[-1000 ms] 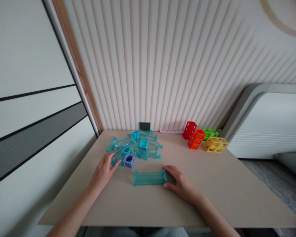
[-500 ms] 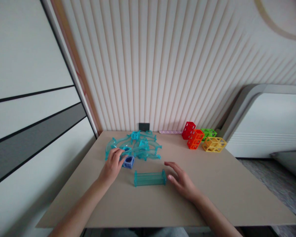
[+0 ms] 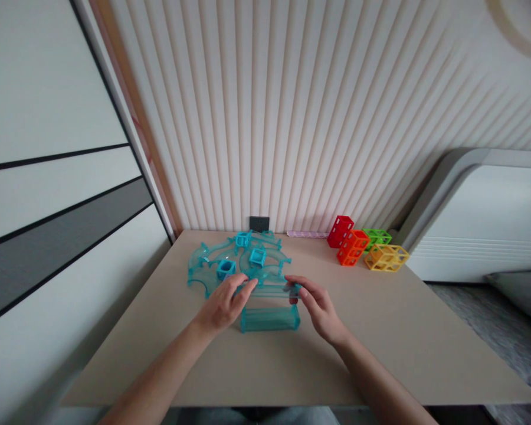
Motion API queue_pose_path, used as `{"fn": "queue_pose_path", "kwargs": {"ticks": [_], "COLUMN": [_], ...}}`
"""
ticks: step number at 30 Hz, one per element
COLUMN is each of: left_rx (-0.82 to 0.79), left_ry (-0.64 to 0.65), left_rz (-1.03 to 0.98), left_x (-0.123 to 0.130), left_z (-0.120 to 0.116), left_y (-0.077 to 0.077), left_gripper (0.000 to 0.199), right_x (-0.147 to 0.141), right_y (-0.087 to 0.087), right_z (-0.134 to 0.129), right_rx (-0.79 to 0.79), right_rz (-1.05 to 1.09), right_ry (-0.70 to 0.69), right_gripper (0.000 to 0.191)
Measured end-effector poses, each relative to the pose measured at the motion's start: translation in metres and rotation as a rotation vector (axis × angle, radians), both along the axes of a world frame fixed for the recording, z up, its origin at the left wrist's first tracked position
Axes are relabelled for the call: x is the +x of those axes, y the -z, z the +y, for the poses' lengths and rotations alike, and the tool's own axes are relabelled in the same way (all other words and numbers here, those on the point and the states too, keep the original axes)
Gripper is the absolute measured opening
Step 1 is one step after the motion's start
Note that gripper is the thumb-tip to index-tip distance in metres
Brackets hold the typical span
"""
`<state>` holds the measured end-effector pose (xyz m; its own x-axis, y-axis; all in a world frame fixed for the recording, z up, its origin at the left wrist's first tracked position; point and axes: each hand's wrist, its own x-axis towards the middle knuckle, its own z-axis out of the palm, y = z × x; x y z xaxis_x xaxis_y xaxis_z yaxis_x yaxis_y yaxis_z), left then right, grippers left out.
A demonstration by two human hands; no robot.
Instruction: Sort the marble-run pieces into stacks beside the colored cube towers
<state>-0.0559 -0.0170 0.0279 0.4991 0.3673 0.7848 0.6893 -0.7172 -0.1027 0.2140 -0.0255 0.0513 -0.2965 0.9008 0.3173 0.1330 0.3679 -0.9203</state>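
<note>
Between my two hands, just above the table, is a straight, see-through teal track piece [image 3: 272, 291]. My left hand [image 3: 225, 302] closes its thumb and fingers on the left end. At the right end, my right hand [image 3: 317, 305] grips with the thumb in front and fingers behind. Directly below and nearer to me lie teal straight track pieces [image 3: 269, 320], apparently several together. Behind my hands spreads a heap of curved teal track pieces [image 3: 199, 260], with blue cube blocks [image 3: 257, 257] among them. The darker blue cube is mostly hidden by my left hand.
Farther right on the table [image 3: 380, 342] stand red [image 3: 340, 231] and orange [image 3: 353, 248] block towers. Green frame blocks [image 3: 377, 237] and yellow frame blocks [image 3: 387, 258] lie beside them. A black box [image 3: 259, 224] and a pink patterned strip [image 3: 307, 234] are by the ribbed wall.
My left hand has moved right, bringing a straight teal track piece from the heap to the middle. My right hand has moved slightly up and closed on its other end.
</note>
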Motion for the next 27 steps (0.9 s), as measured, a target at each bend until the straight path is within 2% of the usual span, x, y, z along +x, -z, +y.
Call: {"fn": "queue_pose_path", "kwargs": {"ticks": [3,6,13,20,27], "left_rx": [-0.095,-0.277,-0.658,-0.620,-0.691], "left_ry": [0.123,0.244,0.294,0.212,0.231], "left_rz": [0.037,-0.042,-0.370,-0.295,-0.254], "left_x": [-0.003,-0.005,-0.007,-0.012,-0.014], "left_z": [-0.005,-0.015,-0.029,-0.027,-0.026], "left_y": [0.001,0.003,0.018,0.014,0.013], "left_gripper": [0.054,0.053,0.063,0.051,0.047], "right_x": [0.007,0.016,0.030,0.034,0.038], "right_y": [0.004,0.010,0.023,0.035,0.037], "right_z": [0.000,-0.002,-0.011,-0.012,-0.010], "right_rx": [0.013,0.067,0.237,0.334,0.410], "right_rz": [0.043,0.020,-0.215,-0.401,-0.458], "right_ry": [-0.031,-0.068,-0.092,-0.127,-0.133], "right_gripper": [0.049,0.048,0.047,0.048,0.049]}}
